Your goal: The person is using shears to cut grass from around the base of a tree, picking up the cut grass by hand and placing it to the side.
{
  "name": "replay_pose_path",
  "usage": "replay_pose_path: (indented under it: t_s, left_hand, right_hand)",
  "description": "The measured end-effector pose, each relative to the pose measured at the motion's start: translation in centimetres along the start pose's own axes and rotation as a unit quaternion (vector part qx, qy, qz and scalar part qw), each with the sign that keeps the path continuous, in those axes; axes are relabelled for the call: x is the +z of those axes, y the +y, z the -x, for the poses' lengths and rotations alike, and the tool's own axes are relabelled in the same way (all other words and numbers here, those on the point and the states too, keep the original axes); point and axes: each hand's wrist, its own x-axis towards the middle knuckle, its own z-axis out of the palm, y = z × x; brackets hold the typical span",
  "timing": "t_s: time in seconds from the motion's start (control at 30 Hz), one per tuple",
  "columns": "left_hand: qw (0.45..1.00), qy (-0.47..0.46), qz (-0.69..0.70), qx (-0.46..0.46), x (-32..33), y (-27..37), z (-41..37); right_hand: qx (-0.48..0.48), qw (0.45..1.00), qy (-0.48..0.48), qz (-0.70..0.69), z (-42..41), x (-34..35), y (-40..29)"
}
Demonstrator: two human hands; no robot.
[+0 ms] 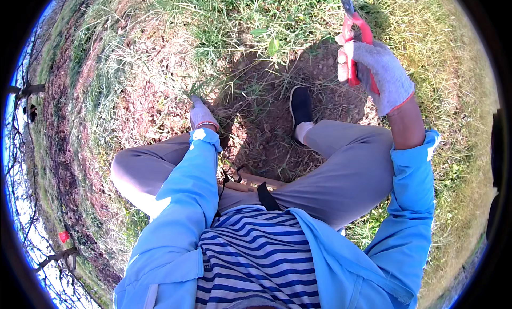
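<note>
My right hand (376, 71), in a whitish knit glove with red-coated fingers, is raised at the upper right. It is closed on the red handles of a cutting tool (352, 33), perhaps shears or pruners, whose metal blade (346, 1) points up to the picture's top edge. My left hand (201, 113), in a similar pale glove, is low at the grass in front of my bent leg. Grass stems (208, 89) lie around its fingertips; whether it grips any cannot be told. Between the hands is a shaded patch of bare soil (276, 81) with cut or dry grass.
My dark shoe (302, 109) rests on the soil. Pieces of wood (244, 185), perhaps a low seat, show between my legs beside a black strap (267, 197). Green grass (224, 25) borders the soil ahead. Bare branches (52, 259) and a small red object (64, 236) are far left.
</note>
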Motion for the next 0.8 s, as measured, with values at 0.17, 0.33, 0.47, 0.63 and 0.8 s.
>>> replay_pose_path:
  t_s: [0.17,0.33,0.47,0.63,0.8]
  left_hand:
    - [0.98,0.056,-0.082,0.174,-0.6,-3.7,-4.7]
    - [0.942,-0.023,-0.145,0.301,2.9,-3.0,-4.3]
    - [0.822,-0.075,-0.397,0.402,4.8,-2.1,-7.9]
    - [0.676,-0.127,-0.595,0.415,8.4,0.0,-9.1]
    - [0.589,-0.161,-0.667,0.426,11.6,0.4,-13.1]
  right_hand:
    - [0.023,0.999,-0.026,-0.014,-0.2,1.6,-1.1]
    - [0.043,0.998,0.034,0.0,0.1,0.4,-0.3]
    - [0.08,0.995,0.057,0.023,-0.3,-0.2,-0.4]
    - [0.109,0.99,0.074,0.049,-1.4,-0.6,-0.1]
    - [0.124,0.987,0.093,0.044,-2.4,-0.1,0.3]
